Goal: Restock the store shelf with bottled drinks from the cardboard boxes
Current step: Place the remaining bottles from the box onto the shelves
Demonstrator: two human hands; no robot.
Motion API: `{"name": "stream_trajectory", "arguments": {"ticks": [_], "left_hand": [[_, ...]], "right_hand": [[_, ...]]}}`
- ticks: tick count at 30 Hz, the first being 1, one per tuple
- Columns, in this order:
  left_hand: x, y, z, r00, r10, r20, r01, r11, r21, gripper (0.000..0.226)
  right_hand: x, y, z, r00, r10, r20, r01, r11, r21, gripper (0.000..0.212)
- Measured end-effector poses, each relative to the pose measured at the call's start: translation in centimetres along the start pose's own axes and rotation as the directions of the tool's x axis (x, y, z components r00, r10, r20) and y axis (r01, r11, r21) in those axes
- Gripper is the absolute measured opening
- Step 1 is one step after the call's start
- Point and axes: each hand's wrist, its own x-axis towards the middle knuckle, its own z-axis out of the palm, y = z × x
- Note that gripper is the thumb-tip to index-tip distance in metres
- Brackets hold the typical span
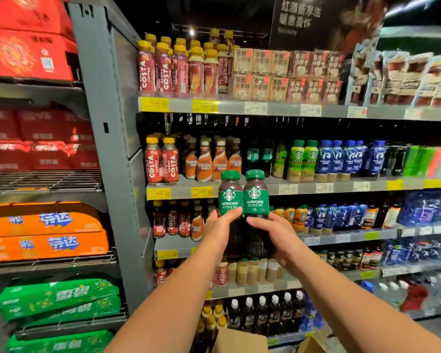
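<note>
Two dark bottles (243,197) wear green caps and green labels (white lettering, white emblem).

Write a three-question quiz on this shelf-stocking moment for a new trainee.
1. True or false: the left hand holds the left bottle, and the right hand holds the right bottle.
2. Both bottle labels read: A Latte, B Americano, C Mocha?
3. Fill in: the cardboard box shows at the ___ edge of the view.
Key: 1 true; 2 B; 3 bottom.
</note>
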Motion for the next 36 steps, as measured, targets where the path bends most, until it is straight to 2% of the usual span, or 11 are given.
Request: {"name": "stream_trajectory", "arguments": {"ticks": [4, 7, 11, 18, 24, 31, 36], "left_hand": [[3.9, 1.0, 1.8, 0.998, 0.002, 0.056, -0.003, 1.0, 0.021, 0.053], [8.1, 1.7, 3.0, 0.994, 0.027, 0.103, -0.027, 1.0, 0.002, 0.039], [14.0, 2.9, 4.2, 0.984, 0.029, 0.177, -0.041, 0.997, 0.061, 0.039], [21.3, 4.1, 6.7, 0.967, 0.066, 0.248, -0.091, 0.992, 0.092, 0.018], [25.4, 3.9, 8.6, 0.972, 0.085, 0.22, -0.124, 0.977, 0.173, 0.031], [30.2, 3.7, 10.7, 0.977, 0.179, 0.115, -0.202, 0.946, 0.253, 0.04], [32.5, 2.4, 11.4, 0.953, 0.302, -0.028, -0.281, 0.913, 0.296, 0.03]], "right_hand": [[3.4, -1.2, -1.3, 0.999, -0.024, -0.022, 0.025, 1.0, 0.008, 0.03], [6.9, -2.4, -2.1, 0.998, -0.045, -0.05, 0.046, 0.999, 0.014, 0.029], [12.1, -3.7, -3.0, 0.99, -0.039, -0.134, 0.037, 0.999, -0.013, 0.03], [18.9, -4.9, -4.8, 0.978, -0.088, -0.191, 0.079, 0.995, -0.059, 0.038], [24.3, -6.3, -7.1, 0.973, -0.117, -0.197, 0.078, 0.977, -0.197, 0.044], [31.3, -7.1, -9.7, 0.99, -0.122, -0.068, 0.099, 0.957, -0.272, 0.048], [35.5, -6.5, -10.4, 0.991, -0.13, -0.008, 0.119, 0.925, -0.361, 0.051]]}}
